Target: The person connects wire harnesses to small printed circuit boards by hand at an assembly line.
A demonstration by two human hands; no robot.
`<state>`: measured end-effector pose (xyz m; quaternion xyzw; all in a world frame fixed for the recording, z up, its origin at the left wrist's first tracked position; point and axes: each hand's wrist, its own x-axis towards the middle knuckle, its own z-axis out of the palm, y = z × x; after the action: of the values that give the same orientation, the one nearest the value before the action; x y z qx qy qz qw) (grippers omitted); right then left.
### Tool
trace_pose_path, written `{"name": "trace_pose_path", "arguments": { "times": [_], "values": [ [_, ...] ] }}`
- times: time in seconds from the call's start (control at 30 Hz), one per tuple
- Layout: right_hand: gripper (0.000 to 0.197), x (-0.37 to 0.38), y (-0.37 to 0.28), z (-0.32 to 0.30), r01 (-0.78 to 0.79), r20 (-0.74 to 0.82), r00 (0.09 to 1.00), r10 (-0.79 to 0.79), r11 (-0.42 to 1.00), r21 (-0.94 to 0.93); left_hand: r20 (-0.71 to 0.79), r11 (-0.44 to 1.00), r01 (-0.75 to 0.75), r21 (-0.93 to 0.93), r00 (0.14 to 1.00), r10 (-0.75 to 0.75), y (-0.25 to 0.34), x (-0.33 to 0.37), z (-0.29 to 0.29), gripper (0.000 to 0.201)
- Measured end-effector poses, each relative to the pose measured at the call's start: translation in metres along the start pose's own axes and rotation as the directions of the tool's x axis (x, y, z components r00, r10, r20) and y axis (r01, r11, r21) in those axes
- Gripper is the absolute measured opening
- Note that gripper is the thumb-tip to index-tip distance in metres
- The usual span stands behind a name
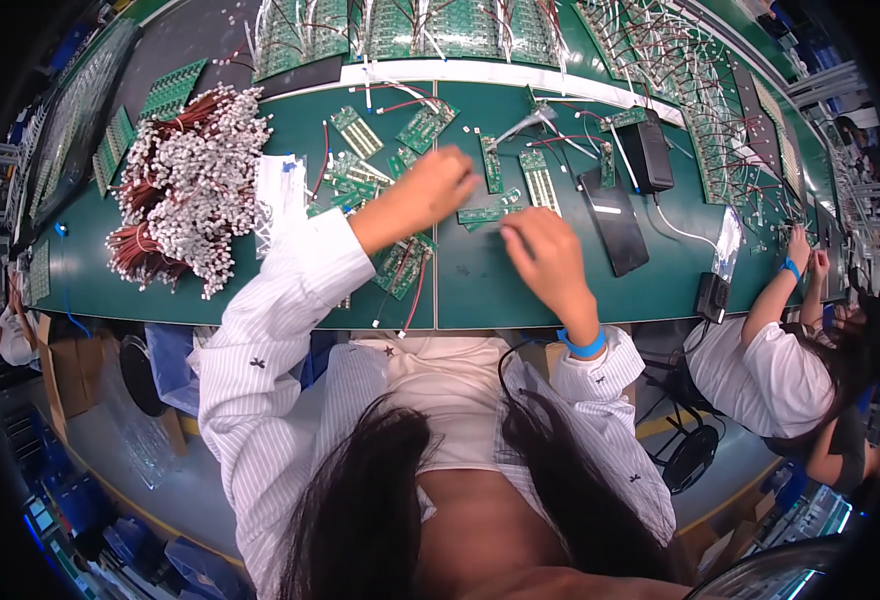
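Right hand [557, 262] is beside a green circuit board [480, 214] on its left

You are in an electronics assembly workshop: loose circuit boards [540, 185] and a heap of white-tipped wire bundles [185, 170] lie on your green table [480, 300], wired board panels [430, 30] lie beyond, and a co-worker [770, 365] is at your right
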<state>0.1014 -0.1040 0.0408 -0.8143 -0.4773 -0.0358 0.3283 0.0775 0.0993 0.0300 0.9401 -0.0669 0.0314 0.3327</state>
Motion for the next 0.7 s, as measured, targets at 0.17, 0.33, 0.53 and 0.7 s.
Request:
{"name": "trace_pose_path", "arguments": {
  "times": [0.17, 0.33, 0.53, 0.7],
  "values": [
    [0.022, -0.001, -0.005, 0.022, 0.172, 0.105, 0.980, -0.167, 0.984, -0.042, -0.375, 0.845, 0.136, 0.517, 0.924, 0.081, -0.031, 0.002, -0.016, 0.027],
    [0.022, -0.002, 0.000, 0.021, 0.128, 0.027, 0.992, -0.126, 0.985, -0.111, -0.331, 0.797, 0.269, 0.541, 0.939, -0.093, -0.042, 0.010, -0.015, 0.037],
    [0.018, 0.007, -0.020, 0.019, -0.234, -0.005, 0.964, 0.267, 0.852, 0.467, -0.215, 0.929, 0.264, -0.261, 0.922, -0.322, 0.011, 0.005, -0.035, 0.045],
    [0.023, 0.023, -0.038, 0.013, -0.256, 0.075, 0.912, 0.402, 0.417, 0.872, -0.369, 0.996, -0.068, -0.059, 0.928, 0.041, 0.071, -0.033, -0.038, 0.043]
  ]
}}
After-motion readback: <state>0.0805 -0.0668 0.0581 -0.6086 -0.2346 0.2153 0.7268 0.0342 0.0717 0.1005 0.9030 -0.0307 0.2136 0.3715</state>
